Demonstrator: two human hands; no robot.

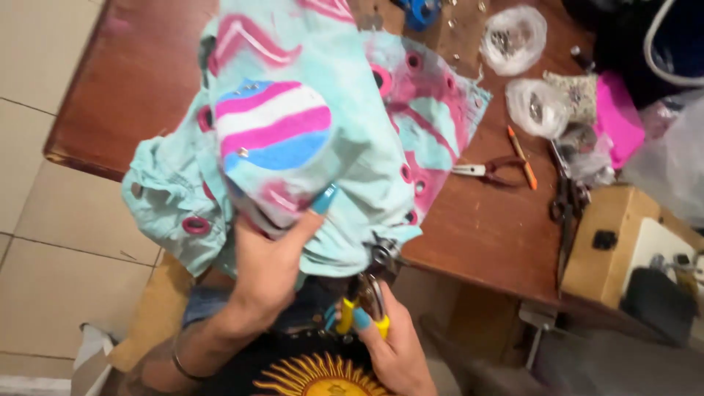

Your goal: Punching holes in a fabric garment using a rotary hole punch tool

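My left hand (pixel 268 253) grips a bunched fold of a light turquoise garment (pixel 315 95) painted with pink, white and blue stripes and dotted with pink-ringed eyelets. The cloth drapes over the front edge of a dark wooden table (pixel 491 227). My right hand (pixel 389 345) holds yellow-handled pliers (pixel 370 290), their metal jaws at the garment's lower hem. Both hands have turquoise nails.
On the table to the right lie red-handled pliers (pixel 488 169), an orange pen (pixel 522 155), dark scissors (pixel 566 202), clear bags of small metal parts (pixel 513 37), and pink material (pixel 620 117). A wooden box (pixel 612 242) stands at the right. Tiled floor (pixel 44 220) lies left.
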